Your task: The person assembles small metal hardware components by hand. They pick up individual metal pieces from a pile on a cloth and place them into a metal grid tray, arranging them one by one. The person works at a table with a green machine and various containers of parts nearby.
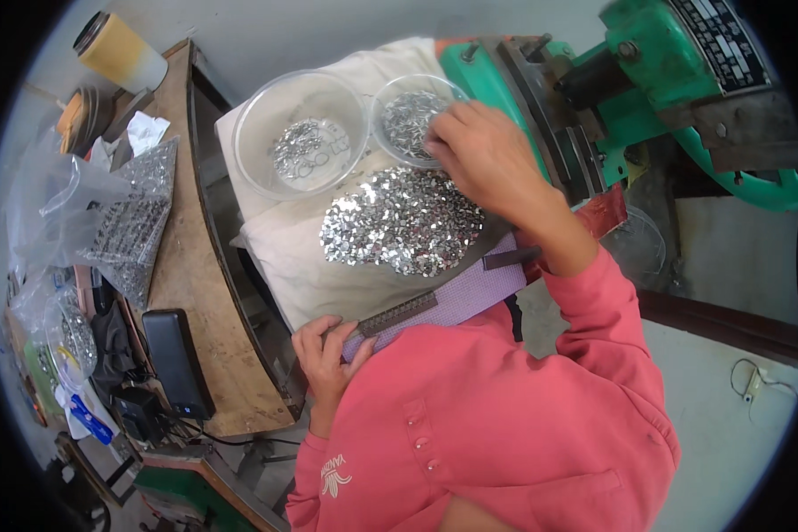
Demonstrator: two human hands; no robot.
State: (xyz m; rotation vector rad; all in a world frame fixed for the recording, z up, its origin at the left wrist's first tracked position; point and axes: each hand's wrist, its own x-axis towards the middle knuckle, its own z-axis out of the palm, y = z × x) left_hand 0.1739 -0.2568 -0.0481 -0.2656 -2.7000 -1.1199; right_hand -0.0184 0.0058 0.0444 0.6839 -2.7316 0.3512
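1. Fingers of the right hand (479, 151) curl down over the rim of the small clear bowl (410, 120), tips bunched among the silver metal pieces inside it; whether they pinch a piece cannot be told.
2. Just left of that hand sits a larger clear bowl (300, 133) with a thin scatter of the same pieces.
3. Below the right hand, a heap of silver pieces (401, 222) lies on the pale cloth (284, 253).
4. The left hand (326, 355) grips the near end of a lilac strap (457, 297), thumb on top, fingers wrapped under.
5. A dark metal strip (397, 315) lies along the strap just right of that hand.
6. Beyond the right hand stands a green machine (647, 80).
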